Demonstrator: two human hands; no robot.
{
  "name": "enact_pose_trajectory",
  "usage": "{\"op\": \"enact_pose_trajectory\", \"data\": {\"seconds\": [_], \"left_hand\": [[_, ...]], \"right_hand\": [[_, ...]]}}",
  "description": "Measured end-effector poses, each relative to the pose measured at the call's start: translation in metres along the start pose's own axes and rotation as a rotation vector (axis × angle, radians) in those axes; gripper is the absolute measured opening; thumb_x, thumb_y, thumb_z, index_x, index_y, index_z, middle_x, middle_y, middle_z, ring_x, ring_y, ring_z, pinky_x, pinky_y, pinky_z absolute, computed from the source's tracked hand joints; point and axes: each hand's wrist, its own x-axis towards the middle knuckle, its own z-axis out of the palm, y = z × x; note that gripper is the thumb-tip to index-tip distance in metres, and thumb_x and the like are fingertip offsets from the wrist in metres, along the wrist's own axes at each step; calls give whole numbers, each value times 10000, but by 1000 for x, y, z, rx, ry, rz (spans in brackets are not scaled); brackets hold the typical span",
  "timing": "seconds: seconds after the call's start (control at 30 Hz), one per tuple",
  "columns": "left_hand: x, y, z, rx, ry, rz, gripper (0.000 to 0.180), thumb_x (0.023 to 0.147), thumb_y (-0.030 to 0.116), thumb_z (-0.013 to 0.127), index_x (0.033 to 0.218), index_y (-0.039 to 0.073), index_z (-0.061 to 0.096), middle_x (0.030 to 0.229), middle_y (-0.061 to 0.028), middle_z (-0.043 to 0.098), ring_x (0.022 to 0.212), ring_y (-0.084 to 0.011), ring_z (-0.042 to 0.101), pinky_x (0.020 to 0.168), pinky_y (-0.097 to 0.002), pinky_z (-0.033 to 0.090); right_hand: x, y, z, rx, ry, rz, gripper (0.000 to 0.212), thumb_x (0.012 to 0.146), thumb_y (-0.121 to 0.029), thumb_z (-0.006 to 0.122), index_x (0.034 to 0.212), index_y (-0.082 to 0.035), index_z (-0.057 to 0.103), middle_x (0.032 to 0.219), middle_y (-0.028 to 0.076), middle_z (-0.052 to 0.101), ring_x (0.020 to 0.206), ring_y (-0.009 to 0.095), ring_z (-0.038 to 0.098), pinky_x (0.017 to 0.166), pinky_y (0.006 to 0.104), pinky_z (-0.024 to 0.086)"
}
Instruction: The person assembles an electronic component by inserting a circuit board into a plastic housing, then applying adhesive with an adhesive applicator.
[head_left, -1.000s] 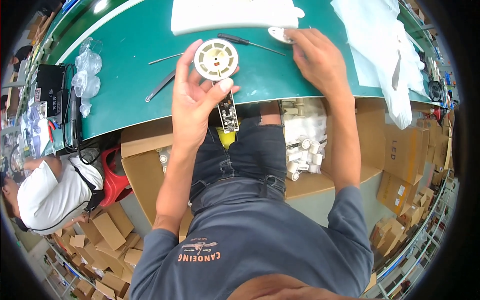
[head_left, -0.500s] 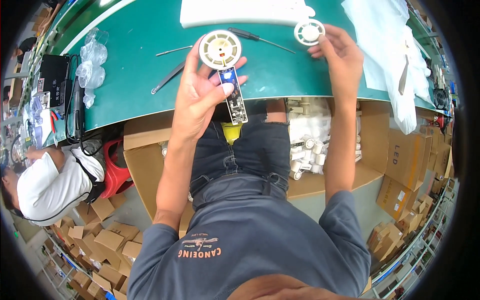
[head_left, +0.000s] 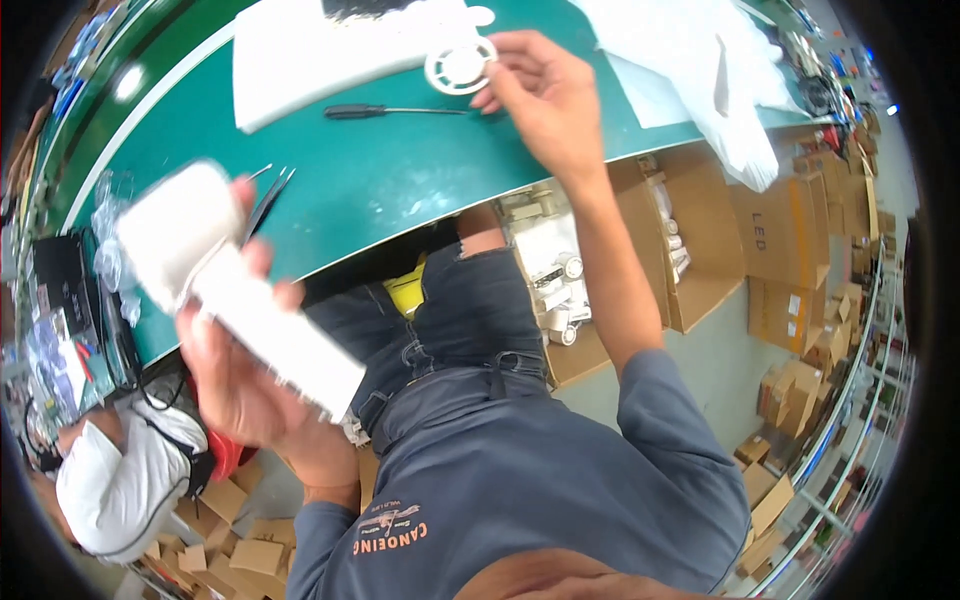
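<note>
In my left hand (head_left: 235, 395) is a white handheld-fan body (head_left: 280, 315), raised near the camera and tilted, with a rounded head and a straight handle. Its plain outer side faces up, and motion blurs it a little. My right hand (head_left: 555, 95) pinches the rim of a round white spoked cover (head_left: 462, 67) above the far part of the green bench. Just below that cover lies a screwdriver (head_left: 358, 111) with a black handle. Dark tweezers (head_left: 267, 207) rest beside the fan's head, partly hidden by my left fingers.
White foam sheeting (head_left: 310, 75) lies at the back of the bench (head_left: 400, 180). White plastic wrap (head_left: 690, 60) hangs over its right edge. Below, an open carton (head_left: 700, 270) holds white parts. A seated person (head_left: 125, 480) is at the left, near a black device (head_left: 62, 280).
My left hand has moved left and closer with the fan body, turning its inner side and circuit board away. My right hand holds the cover farther left in view; the whole view has swung.
</note>
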Motion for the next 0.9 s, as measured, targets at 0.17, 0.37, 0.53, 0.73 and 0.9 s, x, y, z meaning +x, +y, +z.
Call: {"op": "enact_pose_trajectory", "data": {"seconds": [0.17,0.37,0.53,0.73,0.9], "left_hand": [[-50,63,23,-115,-216,451,761,861,14,668,1424,-116,172,1060,-174,461,714,-136,456,643,-217,420],[-39,83,-45,1311,113,912,437,978,259,469,1305,-31,454,1107,-179,613,851,-251,618,794,-300,486],[-29,135,-87,1100,-549,870,381,995,298,446,1155,-27,565,1038,-153,651,834,-279,625,857,-418,531],[-37,76,-9,801,-412,796,353,977,269,432,1103,-27,579,967,-149,640,814,-284,621,919,-464,521],[3,19,42,518,-323,773,334,962,245,420,1059,-26,590,907,-146,632,799,-288,618,970,-502,514]], "right_hand": [[0,-1,8,-16,3,-6,200,936,3,616,1115,90,612,875,118,695,709,131,685,629,245,559],[-5,-3,8,-13,0,-6,192,948,3,606,1127,71,611,898,107,697,731,128,685,649,247,557],[-10,-12,13,-8,27,-49,180,914,-5,619,1076,71,640,840,109,707,696,138,697,633,257,558],[-8,-21,22,67,37,-139,201,886,-2,624,1067,83,648,759,103,699,635,135,685,596,261,548],[-7,-28,14,157,-4,-6,221,934,13,588,1140,90,610,845,114,688,698,147,685,613,257,545]]}}
